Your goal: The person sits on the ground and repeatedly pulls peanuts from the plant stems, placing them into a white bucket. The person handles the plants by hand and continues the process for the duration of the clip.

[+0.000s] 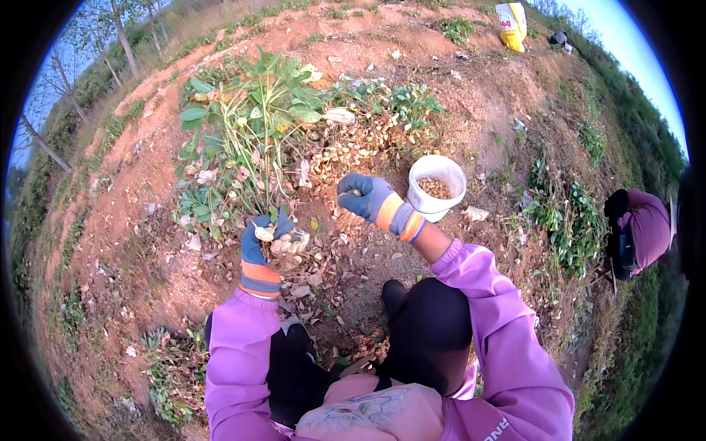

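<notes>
My left hand, in a blue-grey work glove with an orange cuff, grips a peanut plant near its base. Its leafy stems point away from me, and a cluster of pale peanut pods hangs at the root end beside the fingers. My gloved right hand is curled around a peanut pod, partly hidden by the fingers. Just right of that hand stands a white plastic bucket, with peanuts covering its bottom. The right hand is apart from the plant.
Pulled peanut plants with pods lie beyond my hands. More plants lie to the right, near a person in purple. A white and yellow sack stands far back. Another plant heap is at lower left.
</notes>
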`<state>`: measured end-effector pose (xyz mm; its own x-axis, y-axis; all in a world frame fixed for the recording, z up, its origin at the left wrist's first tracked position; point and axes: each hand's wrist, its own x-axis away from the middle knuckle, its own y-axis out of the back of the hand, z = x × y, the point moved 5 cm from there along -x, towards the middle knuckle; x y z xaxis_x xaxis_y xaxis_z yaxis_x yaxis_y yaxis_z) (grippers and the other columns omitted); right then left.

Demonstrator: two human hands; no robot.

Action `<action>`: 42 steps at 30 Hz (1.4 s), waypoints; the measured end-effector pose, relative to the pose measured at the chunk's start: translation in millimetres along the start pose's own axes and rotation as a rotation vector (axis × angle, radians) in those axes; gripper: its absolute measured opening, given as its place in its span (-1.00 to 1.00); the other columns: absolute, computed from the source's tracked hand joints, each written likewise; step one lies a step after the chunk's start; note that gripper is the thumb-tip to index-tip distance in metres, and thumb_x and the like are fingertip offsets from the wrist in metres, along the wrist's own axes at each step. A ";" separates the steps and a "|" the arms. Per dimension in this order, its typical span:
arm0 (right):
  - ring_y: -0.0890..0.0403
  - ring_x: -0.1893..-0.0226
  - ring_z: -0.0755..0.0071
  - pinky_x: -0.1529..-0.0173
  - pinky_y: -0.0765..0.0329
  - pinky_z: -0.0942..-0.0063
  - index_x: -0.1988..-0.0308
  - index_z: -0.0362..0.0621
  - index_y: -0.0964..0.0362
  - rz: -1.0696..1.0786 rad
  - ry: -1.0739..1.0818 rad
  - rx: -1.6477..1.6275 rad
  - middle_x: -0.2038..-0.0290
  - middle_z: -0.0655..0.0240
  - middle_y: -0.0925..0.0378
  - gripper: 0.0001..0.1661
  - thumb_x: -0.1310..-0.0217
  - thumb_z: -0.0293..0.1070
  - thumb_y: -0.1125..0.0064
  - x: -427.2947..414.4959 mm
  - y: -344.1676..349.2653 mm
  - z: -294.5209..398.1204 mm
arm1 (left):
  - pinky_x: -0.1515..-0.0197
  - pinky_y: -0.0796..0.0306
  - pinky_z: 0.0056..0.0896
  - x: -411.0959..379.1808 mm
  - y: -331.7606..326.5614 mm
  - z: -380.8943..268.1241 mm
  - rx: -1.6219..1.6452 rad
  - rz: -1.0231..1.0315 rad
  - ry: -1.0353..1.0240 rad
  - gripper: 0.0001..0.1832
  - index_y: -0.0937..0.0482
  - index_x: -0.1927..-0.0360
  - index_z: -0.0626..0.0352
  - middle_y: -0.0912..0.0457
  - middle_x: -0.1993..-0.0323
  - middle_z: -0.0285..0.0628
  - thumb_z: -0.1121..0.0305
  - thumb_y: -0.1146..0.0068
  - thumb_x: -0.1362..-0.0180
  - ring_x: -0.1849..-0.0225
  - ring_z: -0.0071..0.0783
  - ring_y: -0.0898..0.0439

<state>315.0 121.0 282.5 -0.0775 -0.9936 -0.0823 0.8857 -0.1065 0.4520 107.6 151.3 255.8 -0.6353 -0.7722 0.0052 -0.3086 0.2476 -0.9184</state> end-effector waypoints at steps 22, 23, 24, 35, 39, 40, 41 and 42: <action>-0.49 0.13 0.19 0.07 -0.40 0.33 -0.02 -0.06 -0.29 -0.573 -0.299 0.869 0.15 0.09 -0.47 -0.46 0.01 -0.16 -0.12 -8.2 201.7 -81.8 | 0.15 -0.18 -0.14 -5.2 -5.1 -9.2 -0.039 0.275 0.084 -0.81 -0.22 0.60 -0.06 -0.27 0.64 -0.41 0.21 0.05 0.04 0.54 -0.29 -0.34; -0.50 0.24 0.30 0.15 -0.42 0.40 0.05 -0.09 -0.33 -0.495 -0.176 0.583 0.23 0.16 -0.50 -0.54 -0.01 -0.21 -0.11 -12.1 190.8 -79.2 | 0.15 -0.18 -0.14 -7.3 -11.9 -3.2 -0.011 0.300 0.090 -0.83 -0.23 0.58 -0.05 -0.26 0.64 -0.40 0.22 0.07 0.04 0.55 -0.28 -0.34; -0.51 0.34 0.41 0.24 -0.43 0.47 0.11 -0.12 -0.38 -0.401 -0.048 0.285 0.30 0.23 -0.52 -0.62 -0.02 -0.26 -0.10 -22.8 163.4 -67.6 | 0.14 -0.19 -0.14 -7.8 -16.7 -3.5 0.025 0.364 0.101 -0.83 -0.23 0.58 0.00 -0.27 0.64 -0.39 0.23 0.07 0.05 0.54 -0.29 -0.35; -0.50 0.40 0.15 0.30 -0.44 0.36 0.36 -0.23 -0.43 0.098 0.456 0.127 0.43 0.17 -0.48 -0.80 0.02 -0.35 -0.05 10.2 -38.4 124.6 | 0.28 -0.41 -0.42 -6.5 11.5 -5.6 -0.205 -0.294 -0.173 -0.81 -0.46 0.39 0.21 -0.50 0.42 -0.22 0.30 0.04 -0.01 0.38 -0.40 -0.50; -0.48 0.45 0.35 0.35 -0.41 0.44 0.31 -0.25 -0.42 0.116 0.388 0.324 0.47 0.24 -0.43 -0.73 0.06 -0.32 -0.15 -1.1 -57.3 117.4 | 0.24 -0.39 -0.47 -6.3 16.1 -8.0 -0.628 -0.206 -0.248 -0.77 -0.46 0.20 0.27 -0.52 0.29 -0.22 0.44 0.18 -0.11 0.28 -0.47 -0.49; -0.46 0.48 0.36 0.38 -0.39 0.42 0.32 -0.25 -0.40 0.134 0.384 0.294 0.48 0.24 -0.42 -0.69 0.10 -0.30 -0.18 -2.1 -61.7 111.6 | 0.23 -0.38 -0.47 -4.8 8.5 -5.2 -0.663 -0.201 -0.224 -0.75 -0.46 0.17 0.28 -0.51 0.26 -0.23 0.49 0.22 -0.12 0.26 -0.48 -0.48; -0.44 0.49 0.40 0.39 -0.39 0.44 0.32 -0.24 -0.40 0.122 0.380 0.295 0.50 0.26 -0.41 -0.70 0.09 -0.31 -0.17 -3.5 -64.6 104.6 | 0.19 -0.39 -0.44 -5.7 9.6 -4.6 -0.710 -0.184 -0.245 -0.74 -0.45 0.16 0.27 -0.50 0.25 -0.20 0.44 0.21 -0.12 0.23 -0.45 -0.48; -0.43 0.51 0.44 0.40 -0.38 0.46 0.32 -0.24 -0.40 0.113 0.381 0.294 0.52 0.28 -0.41 -0.72 0.09 -0.32 -0.17 -5.2 -68.7 101.0 | 0.16 -0.40 -0.41 -4.6 10.4 -6.3 -0.759 -0.170 -0.272 -0.73 -0.44 0.16 0.26 -0.50 0.23 -0.18 0.40 0.19 -0.12 0.20 -0.43 -0.49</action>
<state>208.3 129.6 341.6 0.2337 -0.9207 -0.3125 0.7080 -0.0592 0.7037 102.9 161.1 248.6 -0.3735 -0.9253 -0.0656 -0.8414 0.3677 -0.3960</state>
